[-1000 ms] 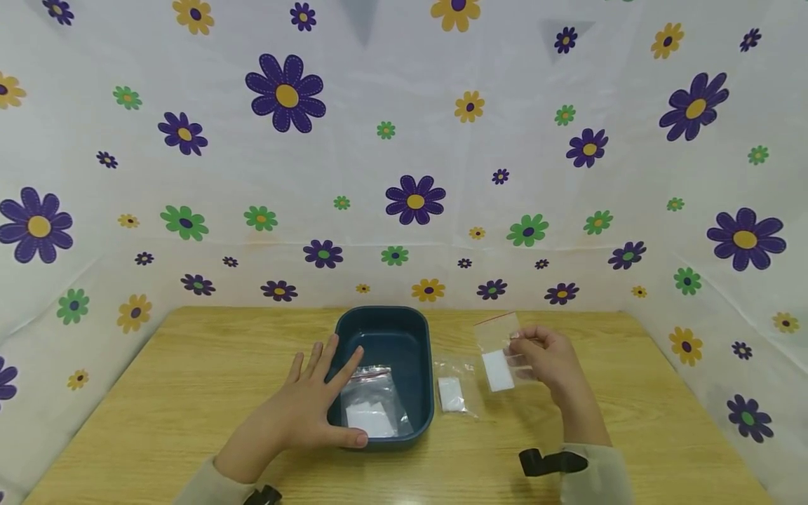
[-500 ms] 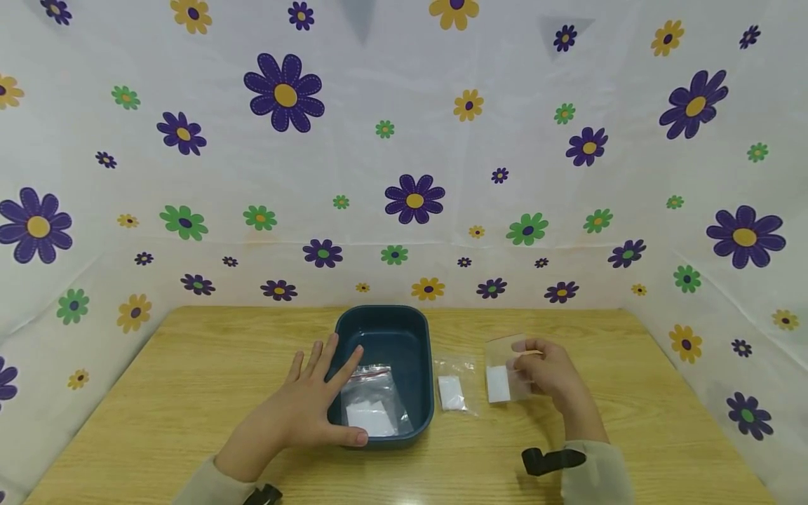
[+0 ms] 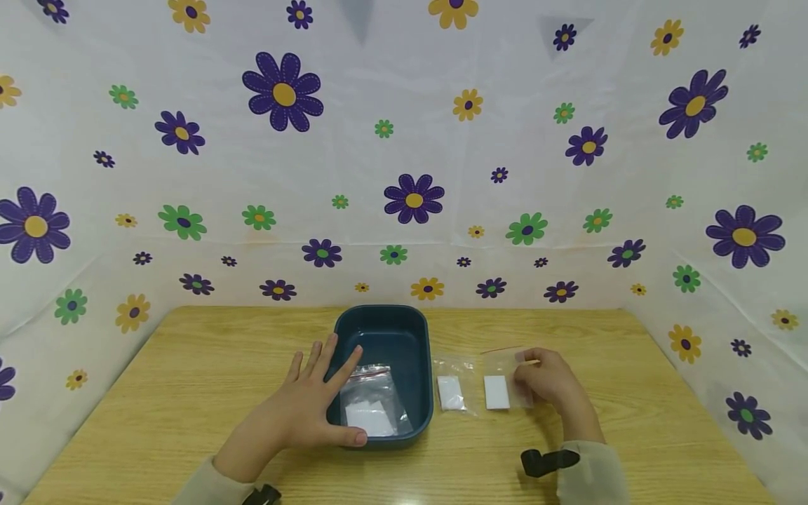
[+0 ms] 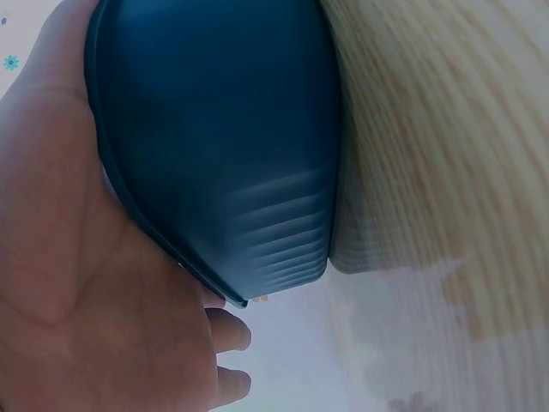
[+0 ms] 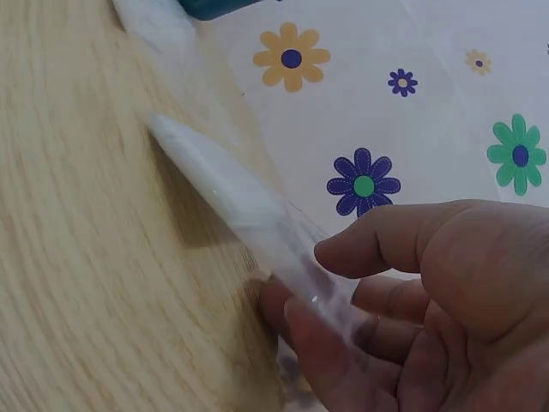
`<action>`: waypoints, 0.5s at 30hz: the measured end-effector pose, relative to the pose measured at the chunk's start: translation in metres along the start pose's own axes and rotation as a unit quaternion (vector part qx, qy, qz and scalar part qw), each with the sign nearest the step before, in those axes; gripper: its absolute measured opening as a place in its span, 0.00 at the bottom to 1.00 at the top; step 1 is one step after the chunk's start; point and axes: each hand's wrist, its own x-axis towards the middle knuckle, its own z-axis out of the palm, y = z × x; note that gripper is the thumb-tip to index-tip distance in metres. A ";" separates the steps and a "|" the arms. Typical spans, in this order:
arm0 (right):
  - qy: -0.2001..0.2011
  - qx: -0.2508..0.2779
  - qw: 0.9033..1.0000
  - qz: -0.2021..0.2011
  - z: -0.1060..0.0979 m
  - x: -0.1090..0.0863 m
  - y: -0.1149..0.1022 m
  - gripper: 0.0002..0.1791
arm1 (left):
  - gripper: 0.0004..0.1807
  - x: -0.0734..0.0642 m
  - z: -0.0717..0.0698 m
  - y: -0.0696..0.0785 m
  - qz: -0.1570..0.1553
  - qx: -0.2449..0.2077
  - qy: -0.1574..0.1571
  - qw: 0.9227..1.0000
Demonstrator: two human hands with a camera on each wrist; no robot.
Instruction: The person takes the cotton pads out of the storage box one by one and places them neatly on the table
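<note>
Pinching 1 clear, red-lined plastic zip bag (image 3: 507, 375) with the right hand (image 3: 555, 379), low over the pale wood-grain table (image 3: 221, 372).
Grasped by its right side between thumb and fingers, tilted, with a white rectangular insert (image 3: 496, 393) inside; cannot tell whether touching the wood. Just right of 1 flat, clear plastic pouch with white contents (image 3: 451, 394). Resting the left hand (image 3: 309, 410), fingers straight and spread, clasping nothing, against the rim of 1 dark-blue, rounded-rectangular tub (image 3: 391, 340), bearing at its near end clear, red-striped plastic packaging (image 3: 385, 393) around white pieces (image 3: 369, 421).
</note>
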 end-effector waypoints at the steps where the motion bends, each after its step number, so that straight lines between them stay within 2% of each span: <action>1: 0.004 -0.020 1.000 -0.004 -0.001 -0.001 -0.001 0.27 | 0.65 0.000 0.000 0.000 -0.001 -0.001 0.000 1.000; 3: 0.014 -0.066 0.998 -0.011 -0.002 -0.004 -0.003 0.28 | 0.65 -0.001 0.000 0.000 -0.002 -0.002 0.000 1.000; 6: 0.030 -0.140 0.989 -0.023 -0.005 -0.009 -0.007 0.28 | 0.65 -0.001 -0.001 0.000 -0.003 -0.002 -0.001 1.000; 9: 0.039 -0.175 0.983 -0.026 -0.009 -0.015 -0.012 0.28 | 0.65 -0.002 -0.001 0.000 -0.004 0.000 -0.003 1.000; 11: 0.040 -0.172 0.984 -0.032 -0.010 -0.017 -0.015 0.28 | 0.65 -0.002 -0.001 0.000 -0.002 -0.002 -0.003 1.000; 15: 0.031 -0.125 0.990 -0.052 -0.011 -0.019 -0.021 0.27 | 0.65 -0.001 -0.001 0.000 -0.001 -0.003 -0.001 1.000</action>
